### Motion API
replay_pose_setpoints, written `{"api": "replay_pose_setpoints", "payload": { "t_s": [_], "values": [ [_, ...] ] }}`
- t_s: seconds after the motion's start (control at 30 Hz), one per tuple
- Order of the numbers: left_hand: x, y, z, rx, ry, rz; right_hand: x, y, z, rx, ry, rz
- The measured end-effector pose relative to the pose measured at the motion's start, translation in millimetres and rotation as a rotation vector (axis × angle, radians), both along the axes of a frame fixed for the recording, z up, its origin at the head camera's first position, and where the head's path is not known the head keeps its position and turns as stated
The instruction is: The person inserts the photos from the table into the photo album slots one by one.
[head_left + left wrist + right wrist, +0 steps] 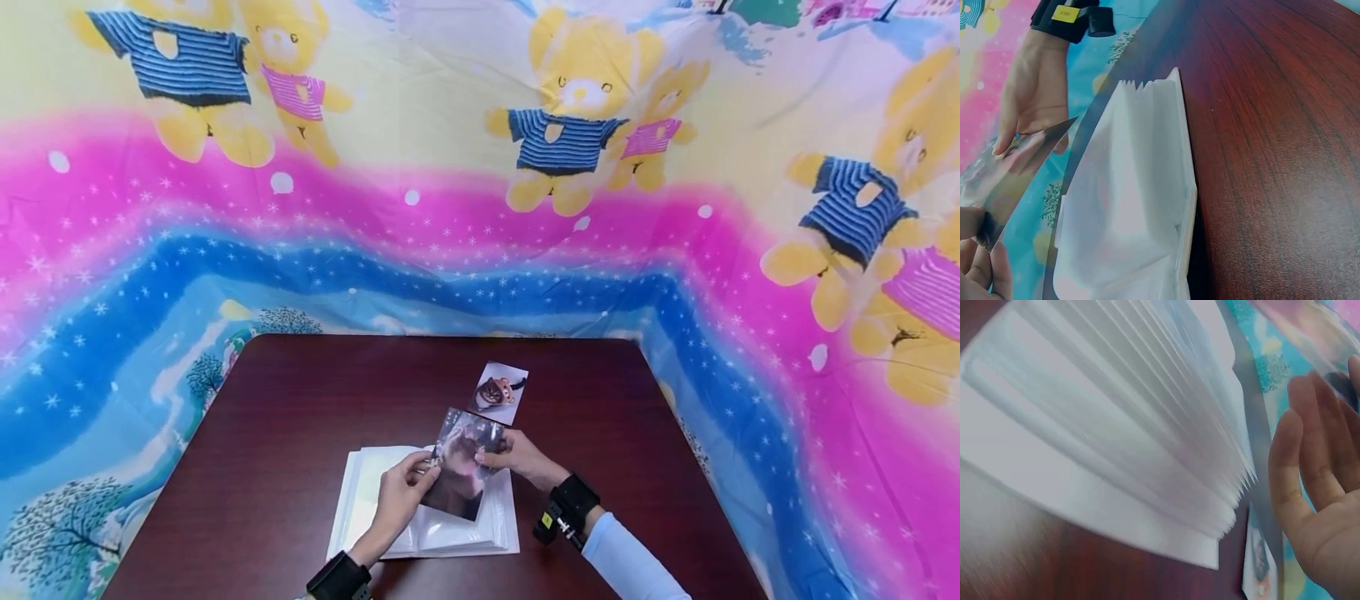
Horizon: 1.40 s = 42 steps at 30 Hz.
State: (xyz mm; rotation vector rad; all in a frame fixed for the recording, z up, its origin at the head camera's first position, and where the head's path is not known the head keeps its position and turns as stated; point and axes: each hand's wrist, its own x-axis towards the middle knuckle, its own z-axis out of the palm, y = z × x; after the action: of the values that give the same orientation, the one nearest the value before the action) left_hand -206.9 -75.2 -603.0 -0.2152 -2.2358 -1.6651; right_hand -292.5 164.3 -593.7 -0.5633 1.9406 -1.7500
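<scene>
A glossy dark photo point(459, 467) is held tilted above an open photo album point(352, 500) with clear sleeve pages. My left hand point(403, 493) pinches its left edge between thumb and fingers. On the other side my right hand point(527, 460) grips the photo's right edge, thumb on the front. In the left wrist view the photo point(1022, 169) slants between both hands, beside the album's fanned white pages point(1125, 187). The right wrist view shows the right hand point(1329, 487) with its fingers behind the photo, close to the album point(1104, 425).
Another photo point(501, 393), of a cat in an orange hat, lies on the dark wooden table point(360, 383) behind the album. A printed curtain with bears point(577, 92) hangs around the table's back and sides.
</scene>
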Motion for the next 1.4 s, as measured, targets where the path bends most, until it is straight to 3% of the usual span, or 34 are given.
{"api": "replay_pose_setpoints", "payload": {
  "t_s": [0.1, 0.3, 0.57, 0.63, 0.8, 0.93, 1.07, 1.2, 1.4],
  "values": [
    [-0.1, -1.0, 1.7, 0.035, 0.011, 0.014, 4.0, -5, -5.4, -0.035, -0.046, 0.013],
    [1.6, -1.2, 6.2, 0.066, -0.019, -0.002, 8.8, -10, -8.6, -0.012, -0.011, 0.000],
    [9.8, -2.3, 42.7, 0.032, 0.012, 0.027, 11.1, -12, -13.4, 0.061, 0.037, 0.094],
    [10.1, -3.1, 45.9, 0.028, 0.026, 0.050, 12.9, -14, -14.4, 0.053, 0.027, 0.095],
    [0.8, -5.1, 26.9, 0.055, 0.049, 0.114, 16.5, -19, -16.1, 0.055, 0.027, 0.094],
    [-5.9, -8.6, 10.0, 0.036, 0.033, 0.110, 12.4, -20, -16.6, 0.078, 0.043, 0.011],
    [-5.0, -10.2, -2.6, -0.098, 0.020, 0.056, 1.2, -18, -13.8, 0.048, 0.053, -0.141],
    [2.1, -9.6, -15.8, -0.394, 0.021, -0.045, -11.2, -16, -9.5, -0.009, 0.017, -0.271],
    [3.6, -6.9, -26.1, -0.723, 0.159, -0.178, -23.8, -19, -9.9, -0.090, -0.061, -0.355]
  ]
}}
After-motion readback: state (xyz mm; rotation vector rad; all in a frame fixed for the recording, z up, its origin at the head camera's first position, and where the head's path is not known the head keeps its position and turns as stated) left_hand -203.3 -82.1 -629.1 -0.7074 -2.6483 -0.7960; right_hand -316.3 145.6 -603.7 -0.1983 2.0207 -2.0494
